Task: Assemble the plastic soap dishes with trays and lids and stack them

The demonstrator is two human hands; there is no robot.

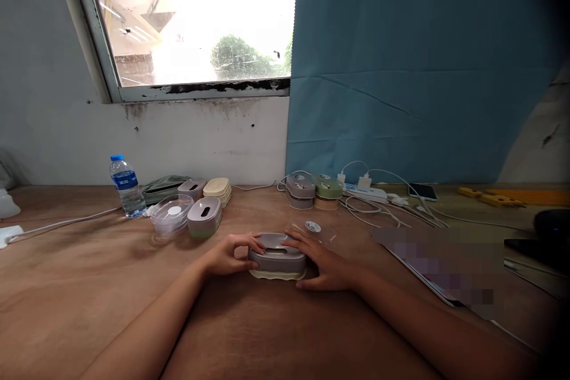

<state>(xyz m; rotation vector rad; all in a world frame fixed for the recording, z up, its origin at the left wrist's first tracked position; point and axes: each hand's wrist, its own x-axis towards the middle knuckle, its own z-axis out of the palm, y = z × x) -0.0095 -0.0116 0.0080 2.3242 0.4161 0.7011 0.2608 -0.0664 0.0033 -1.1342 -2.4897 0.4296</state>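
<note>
In the middle of the table sits a rounded plastic box (276, 262) with a grey-mauve, slotted top and a wavy cream rim at its base. My left hand (231, 254) grips its left end, fingertips on the top and thumb against the front side. From the right, my right hand (327, 261) holds the other end, fingers over the top edge and thumb low near the base. Just behind the box lies a small round printed label (313, 226).
Back left stand a water bottle (125, 187), clear plastic containers (171, 214), a slotted green-based box (205, 218) and stacked cream trays (217, 189). Further right are grey boxes (300, 190), a green box (328, 187), a power strip (365, 191) with cables, and a phone (423, 192).
</note>
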